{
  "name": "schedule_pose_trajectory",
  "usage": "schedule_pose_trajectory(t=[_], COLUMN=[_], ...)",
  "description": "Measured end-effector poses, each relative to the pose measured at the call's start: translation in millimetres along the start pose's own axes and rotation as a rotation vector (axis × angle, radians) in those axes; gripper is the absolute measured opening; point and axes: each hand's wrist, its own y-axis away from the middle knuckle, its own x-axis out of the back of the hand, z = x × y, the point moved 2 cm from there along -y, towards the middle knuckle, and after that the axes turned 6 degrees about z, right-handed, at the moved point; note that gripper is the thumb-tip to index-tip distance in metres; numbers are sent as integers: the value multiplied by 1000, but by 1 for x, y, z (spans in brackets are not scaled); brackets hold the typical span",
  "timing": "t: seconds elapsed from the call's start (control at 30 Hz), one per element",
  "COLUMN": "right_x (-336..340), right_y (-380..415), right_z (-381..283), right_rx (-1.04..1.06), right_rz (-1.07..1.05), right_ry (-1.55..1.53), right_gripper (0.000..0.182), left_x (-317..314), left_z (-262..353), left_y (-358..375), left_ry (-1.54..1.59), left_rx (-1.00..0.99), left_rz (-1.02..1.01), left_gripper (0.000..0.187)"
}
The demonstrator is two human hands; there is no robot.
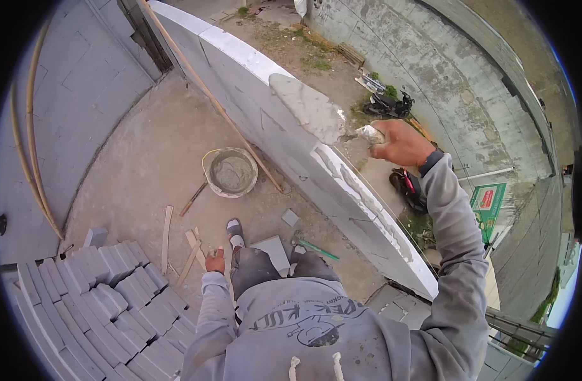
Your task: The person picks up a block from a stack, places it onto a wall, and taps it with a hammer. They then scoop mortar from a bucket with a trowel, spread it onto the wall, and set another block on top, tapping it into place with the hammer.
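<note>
My right hand (400,145) is wrapped round the pale handle of a trowel (309,109), whose wide blade is smeared with grey mortar. The blade lies over the top edge of a light block wall (265,114). Nearer to me, a rough strip of mortar (361,195) runs along the wall top. My left hand (215,261) hangs low beside my left leg with its fingers curled; whether it holds anything is too small to tell.
A bucket of mortar (232,173) stands on the floor left of the wall. Grey blocks (107,305) are stacked at lower left. Wood strips (167,238) and a green tool (319,249) lie near my feet. A pole (208,95) leans on the wall. Motorbikes (387,103) stand beyond.
</note>
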Motion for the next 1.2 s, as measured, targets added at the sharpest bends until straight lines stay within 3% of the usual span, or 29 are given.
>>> schedule_pose_trajectory(t=[0.07, 0.1, 0.13, 0.2, 0.33, 0.4, 0.43, 0.5, 0.57, 0.77, 0.9, 1.0, 1.07, 1.13, 1.2], right_x=[42, 69, 71, 60, -22, -109, -108, -110, -105, -63, -56, -31, -5, 29, 66], right_y=[19, 26, 21, 6, -70, -139, -152, -182, -209, -274, -281, -262, -243, -222, -188], right_z=[30, 36, 39, 55, 58, 131, 129, 116, 94, 33, 5, -20, -43, -69, -98], right_rx=[-106, -263, -255, -405, -450, -283, -298, -499, -586, -588, -556, -495, -492, -507, -540], right_rz=[51, -84, -83, -292, -664, -1010, -1015, -784, -708, -837, -965, -1114, -1136, -958, -827], right_ry=[271, 521, 532, 790, 964, 958, 967, 768, 754, 911, 1007, 1089, 1102, 1131, 1103], right_gripper=[30, 33, 33, 35, 33, 34, 34, 43, 43, 43, 43, 43, 44, 43, 39], left_x=[0, 1, 7, 6, 1, -4, -3, 1, 10, 23, 33, 50, 42, 37, 25], left_z=[-23, -45, -69, -91, -145, -132, -120, -103, -91, -72, -54, 10, -9, 1, 23], left_y=[18, 27, 32, 48, 44, 45, 38, 19, -10, -145, -246, -268, -295, -317, -305], left_ry=[1, 7, 2, 230, -25, 150, 155, 193, 269, 235, 528, 395, 267, 137, -34], left_rx=[81, 147, 212, 307, 384, 504, 506, 492, 483, 516, 505, 369, 302, 216, 274], left_rz=[-24, -47, -71, -2, -98, -93, -109, -190, -175, -168, -140, -58, -100, -131, -192], left_gripper=[35, 35, 35, 34, 33, 33, 33, 34, 34, 40, 41, 39, 37, 36, 34])
